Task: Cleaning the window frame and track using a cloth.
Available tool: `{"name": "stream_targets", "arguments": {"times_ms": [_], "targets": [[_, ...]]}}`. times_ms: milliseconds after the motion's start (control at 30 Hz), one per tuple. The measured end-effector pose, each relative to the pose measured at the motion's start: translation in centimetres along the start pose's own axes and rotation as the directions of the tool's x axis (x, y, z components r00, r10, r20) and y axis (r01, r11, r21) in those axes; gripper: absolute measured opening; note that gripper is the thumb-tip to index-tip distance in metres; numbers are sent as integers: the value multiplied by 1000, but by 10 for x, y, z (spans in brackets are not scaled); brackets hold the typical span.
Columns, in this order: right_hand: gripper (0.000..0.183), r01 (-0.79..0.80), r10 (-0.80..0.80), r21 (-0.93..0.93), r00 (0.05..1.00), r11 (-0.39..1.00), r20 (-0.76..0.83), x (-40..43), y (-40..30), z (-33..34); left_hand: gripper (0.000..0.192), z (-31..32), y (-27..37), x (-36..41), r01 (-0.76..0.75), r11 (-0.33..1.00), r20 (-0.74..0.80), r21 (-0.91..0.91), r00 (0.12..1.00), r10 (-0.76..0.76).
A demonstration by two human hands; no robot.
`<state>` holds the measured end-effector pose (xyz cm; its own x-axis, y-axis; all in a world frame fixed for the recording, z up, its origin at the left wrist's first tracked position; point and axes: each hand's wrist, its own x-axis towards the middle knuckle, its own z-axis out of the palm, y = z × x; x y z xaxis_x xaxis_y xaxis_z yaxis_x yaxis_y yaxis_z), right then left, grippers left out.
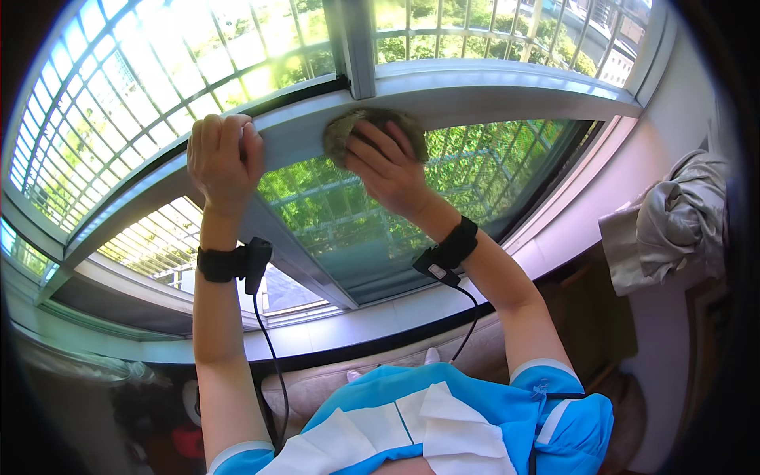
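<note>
My left hand (pixel 222 163) is raised and curled over the grey horizontal rail of the window frame (pixel 504 102), gripping it. With my right hand (pixel 389 169) I press a bunched, fuzzy olive-brown cloth (pixel 338 133) where that rail meets the lower window pane (pixel 350 225). My fingers lie spread over the cloth, which hides part of the rail and of the pane's top edge. Green foliage and bars show through the pane. A vertical frame bar (pixel 303 255) runs down between the two hands.
Metal security bars (pixel 237 71) stand outside the window. Below runs a pale sill (pixel 380 320), with a beige padded seat (pixel 309 380) beneath. A knotted grey curtain (pixel 677 219) hangs at right, sheer fabric (pixel 89 362) at left. Cables hang from a left wrist device (pixel 256 264) and a right one (pixel 436 267).
</note>
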<state>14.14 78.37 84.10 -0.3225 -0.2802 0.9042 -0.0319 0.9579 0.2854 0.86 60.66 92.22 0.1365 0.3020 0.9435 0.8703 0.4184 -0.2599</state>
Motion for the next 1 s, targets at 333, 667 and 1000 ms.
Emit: {"name": "stream_targets", "arguments": {"times_ms": [333, 667, 1000], "targets": [[14, -184, 162, -258, 981, 949, -104, -53, 65, -43, 5, -2, 2, 3, -32, 999, -14, 3, 999, 32], [20, 86, -89, 70, 996, 994, 31, 25, -8, -3, 4, 2, -3, -2, -20, 998, -54, -66, 998, 16], [26, -449, 344, -195, 845, 872, -409, -48, 117, -67, 6, -2, 9, 4, 10, 1000, -3, -23, 1000, -10]]}}
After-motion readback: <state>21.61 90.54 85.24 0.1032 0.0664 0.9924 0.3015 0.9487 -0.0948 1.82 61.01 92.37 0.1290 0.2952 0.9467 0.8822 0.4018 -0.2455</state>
